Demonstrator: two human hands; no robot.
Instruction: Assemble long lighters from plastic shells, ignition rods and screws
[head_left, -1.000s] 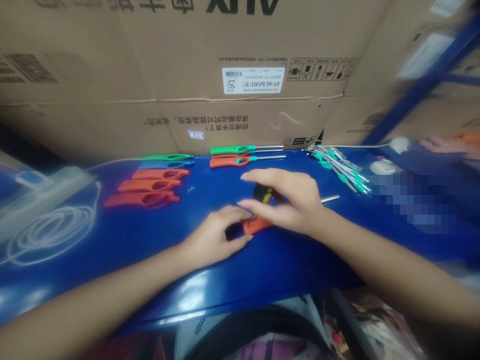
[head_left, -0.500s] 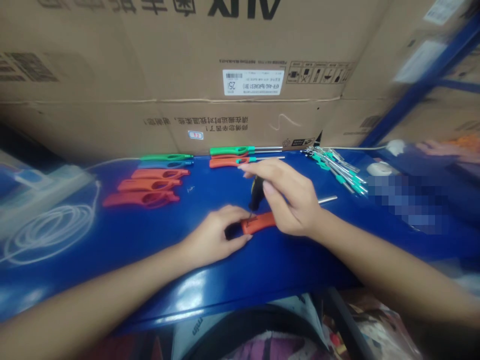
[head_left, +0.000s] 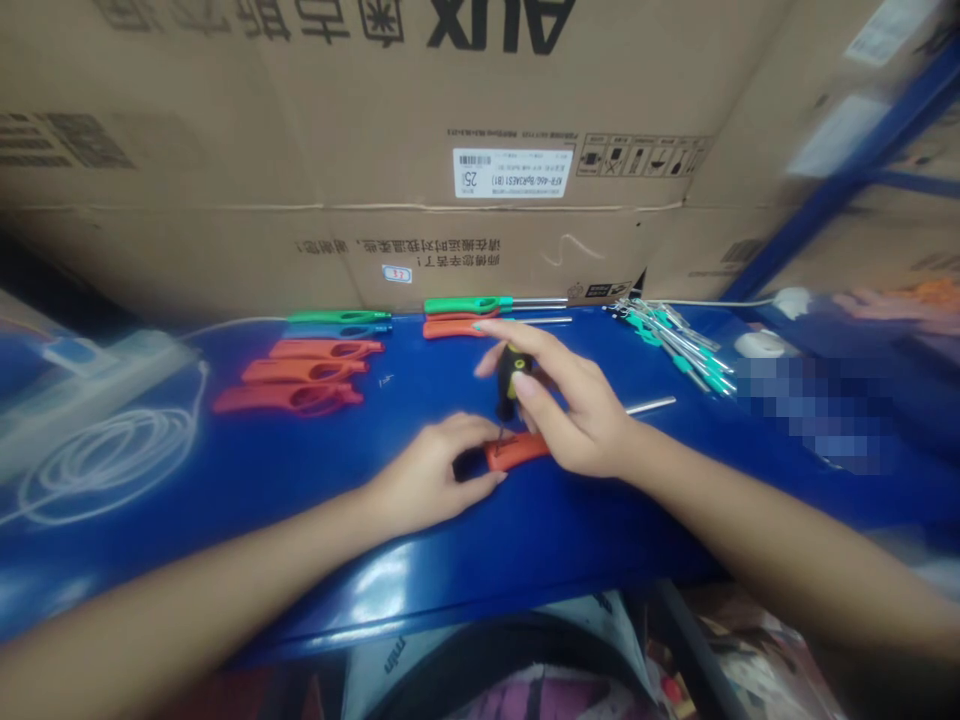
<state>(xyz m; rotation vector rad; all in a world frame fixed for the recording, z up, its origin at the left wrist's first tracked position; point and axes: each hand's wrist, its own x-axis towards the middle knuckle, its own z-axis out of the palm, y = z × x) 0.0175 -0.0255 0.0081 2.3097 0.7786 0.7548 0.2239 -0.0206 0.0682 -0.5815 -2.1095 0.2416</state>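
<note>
My left hand (head_left: 431, 470) pinches the near end of an orange lighter (head_left: 517, 451) with a long metal tube, lying on the blue tabletop. In my right hand (head_left: 574, 405) is a short black and yellow screwdriver (head_left: 512, 380), held upright with its tip down at the lighter's handle end. My right hand hides the middle of the lighter, and its metal tube (head_left: 651, 405) sticks out to the right. Behind the hands lie a green lighter (head_left: 461, 306) and an orange lighter (head_left: 450, 328), both with metal tubes.
Several orange handle shells (head_left: 319, 371) lie at left, with a green one (head_left: 337, 317) and a blue one (head_left: 341, 330) behind. Metal tubes with teal parts (head_left: 679, 345) are piled at right. A coiled white cable (head_left: 109, 450) and power strip (head_left: 82, 385) sit far left; a cardboard box (head_left: 337, 120) stands behind.
The fingers of my right hand have shifted around the screwdriver handle, showing more of its yellow part. My left hand stays on the lighter. The view has moved slightly.
</note>
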